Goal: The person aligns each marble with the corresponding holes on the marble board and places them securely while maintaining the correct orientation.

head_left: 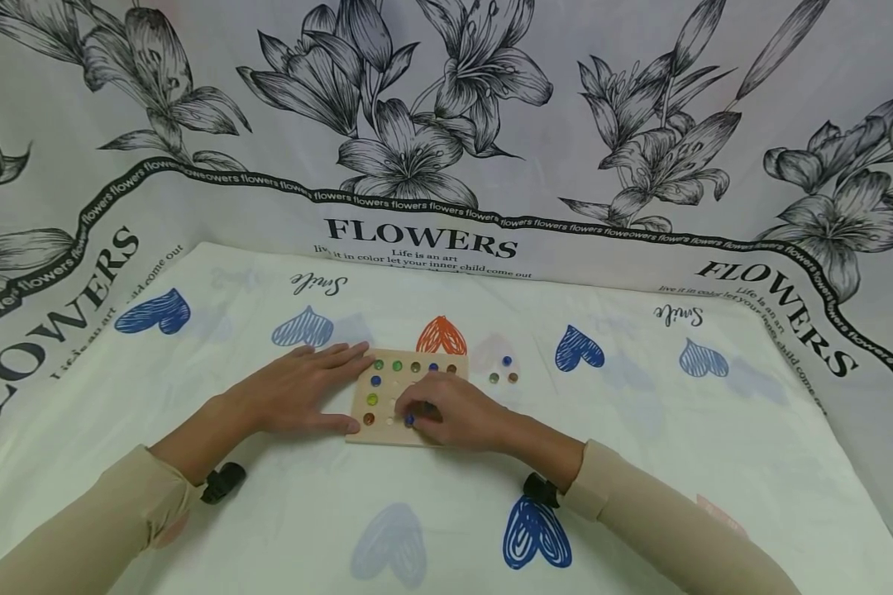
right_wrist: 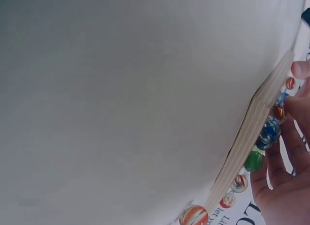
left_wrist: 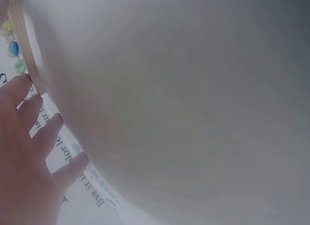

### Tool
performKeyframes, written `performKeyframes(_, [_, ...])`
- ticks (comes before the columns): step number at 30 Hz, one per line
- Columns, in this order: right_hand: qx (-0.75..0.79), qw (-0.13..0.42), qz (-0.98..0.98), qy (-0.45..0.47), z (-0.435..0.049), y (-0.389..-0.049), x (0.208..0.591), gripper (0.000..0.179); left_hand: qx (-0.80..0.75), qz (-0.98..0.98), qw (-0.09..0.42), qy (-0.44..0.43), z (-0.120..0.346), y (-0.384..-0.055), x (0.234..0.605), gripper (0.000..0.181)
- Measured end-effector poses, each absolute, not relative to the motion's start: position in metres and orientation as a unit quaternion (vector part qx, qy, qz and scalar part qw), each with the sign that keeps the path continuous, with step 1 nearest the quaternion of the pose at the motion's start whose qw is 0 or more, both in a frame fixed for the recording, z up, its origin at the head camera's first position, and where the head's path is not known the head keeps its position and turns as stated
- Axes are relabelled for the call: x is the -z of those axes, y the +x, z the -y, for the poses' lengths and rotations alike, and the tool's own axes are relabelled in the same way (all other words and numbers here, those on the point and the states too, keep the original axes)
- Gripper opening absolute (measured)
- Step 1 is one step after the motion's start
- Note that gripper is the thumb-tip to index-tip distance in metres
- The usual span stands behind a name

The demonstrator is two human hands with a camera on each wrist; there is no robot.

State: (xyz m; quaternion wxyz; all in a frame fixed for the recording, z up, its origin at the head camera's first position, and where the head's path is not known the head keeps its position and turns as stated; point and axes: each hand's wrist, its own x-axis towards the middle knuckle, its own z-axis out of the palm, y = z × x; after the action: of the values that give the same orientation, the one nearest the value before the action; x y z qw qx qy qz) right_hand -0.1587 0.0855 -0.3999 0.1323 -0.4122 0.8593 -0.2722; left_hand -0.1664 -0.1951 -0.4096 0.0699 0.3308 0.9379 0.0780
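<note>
A light wooden board [head_left: 359, 430] with shallow pits lies flat on the cloth. Glass marbles fill its far row, among them a green marble [head_left: 397, 365], and its left column, with an orange-brown marble [head_left: 369, 419] at the near end. My left hand [head_left: 298, 390] rests with spread fingers at the board's left edge, its thumb by the near corner. Over the board's right part, my right hand [head_left: 457, 411] pinches a blue marble [head_left: 409, 421] at the near row, hiding the pits beneath. The right wrist view shows the right hand [right_wrist: 290, 171] beside the board's edge [right_wrist: 242, 142].
To the right of the board, a blue marble [head_left: 507, 361], a brown marble [head_left: 513, 378] and a greenish marble [head_left: 494, 378] lie loose on the cloth. The white cloth [head_left: 283, 512] has printed hearts. Behind it rises a flower-printed curtain [head_left: 565, 165].
</note>
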Motion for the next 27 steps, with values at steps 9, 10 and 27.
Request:
performKeyframes(9, [0.308, 0.12, -0.866, -0.374, -0.103, -0.168, 0.393, 0.025, -0.076, -0.938, 0.075, 0.329, 0.193, -0.166, 0.409, 0.097])
performKeyframes(10, [0.315, 0.115, -0.869, -0.365, -0.108, -0.171, 0.392, 0.025, -0.075, -0.938, 0.075, 0.329, 0.193, -0.166, 0.409, 0.097])
performKeyframes(27, [0.35, 0.085, -0.886, -0.294, -0.18, -0.202, 0.384, 0.026, -0.069, -0.939, 0.068, 0.331, 0.194, -0.166, 0.412, 0.098])
